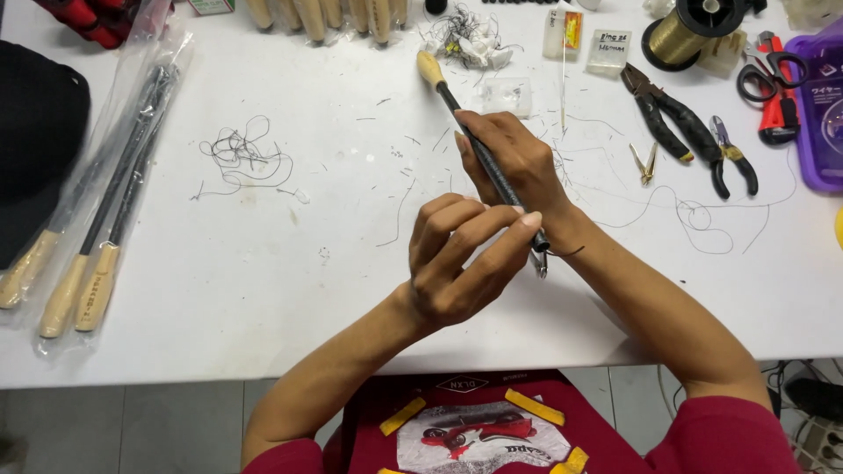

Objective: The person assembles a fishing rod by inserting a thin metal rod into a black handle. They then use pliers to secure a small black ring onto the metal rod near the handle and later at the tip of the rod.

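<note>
Curled left hand point(457, 263) pinches the dark rod point(492, 167) near its lower end, right hand point(514, 162) gripping it above

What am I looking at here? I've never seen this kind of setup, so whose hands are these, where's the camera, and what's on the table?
There is no machine: one camera on a person's head looks down at their own two bare hands over a white table. The right hand grips a thin dark rod with a pale wooden handle. The left hand pinches near the rod's lower end, where a small metal ring fitting sits. Around them lie bagged rods, a tangle of dark thread, black-handled pliers, a spool of gold thread and red-handled scissors.
</note>
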